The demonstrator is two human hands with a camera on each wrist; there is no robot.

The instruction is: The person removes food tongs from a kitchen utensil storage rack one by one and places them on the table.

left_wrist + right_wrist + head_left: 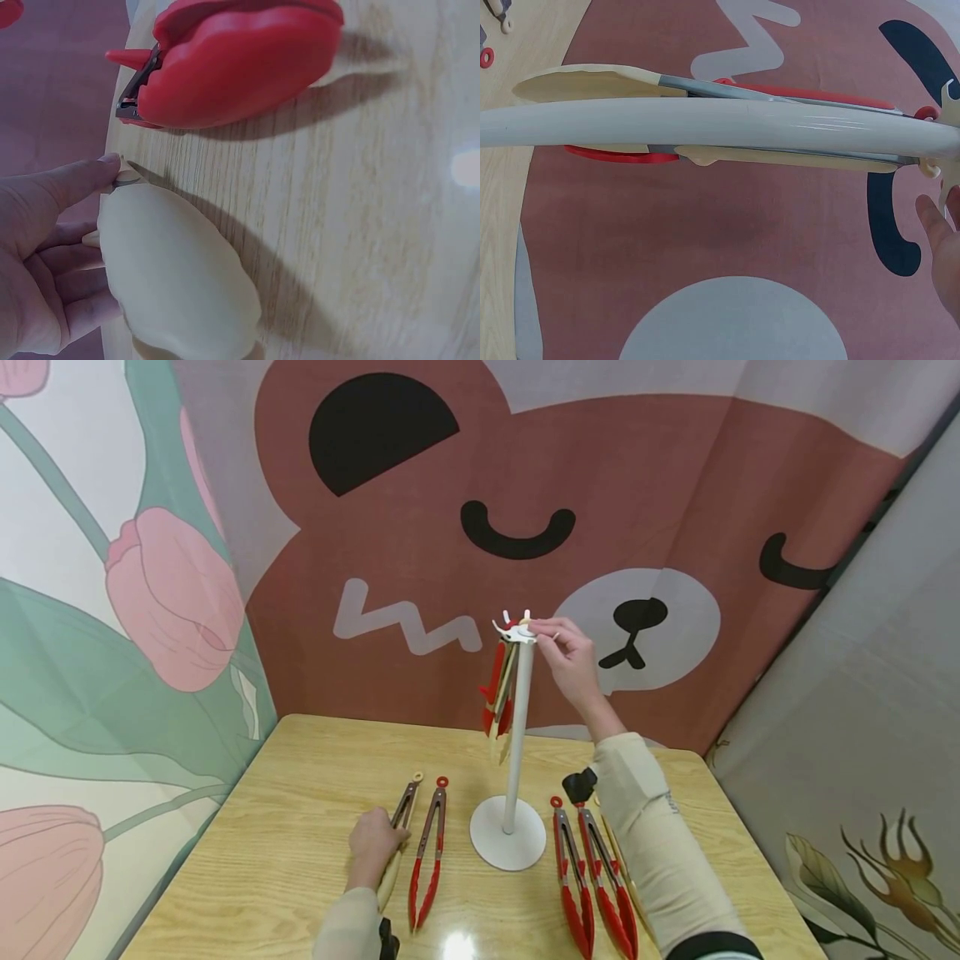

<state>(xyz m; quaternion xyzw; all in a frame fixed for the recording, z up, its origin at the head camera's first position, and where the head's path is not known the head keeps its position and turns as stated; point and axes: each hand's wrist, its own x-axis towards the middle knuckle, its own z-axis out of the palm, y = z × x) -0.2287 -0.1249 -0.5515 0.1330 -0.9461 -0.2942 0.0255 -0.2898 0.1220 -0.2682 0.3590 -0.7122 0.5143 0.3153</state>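
On the table's left side, my left hand (375,842) grips cream-tipped kitchen tongs (176,270), thumb on one side and fingers curled on the other. Beside them lie red-tipped tongs (427,856). A white hanging stand (519,735) rises mid-table on a round base, with hooks at its top. My right hand (572,660) is up at those hooks, thumb and fingertips pinching the edge of the stand's top. From the hooks hang red tongs (495,685) and cream tongs (787,157), close along the pole, which partly hides them in the right wrist view.
Several more tongs lie at the table's right, among them red tongs (573,881), partly under my right forearm. A small black object (579,786) is behind them. A bear-print curtain (390,685) hangs right behind the wooden table (247,860).
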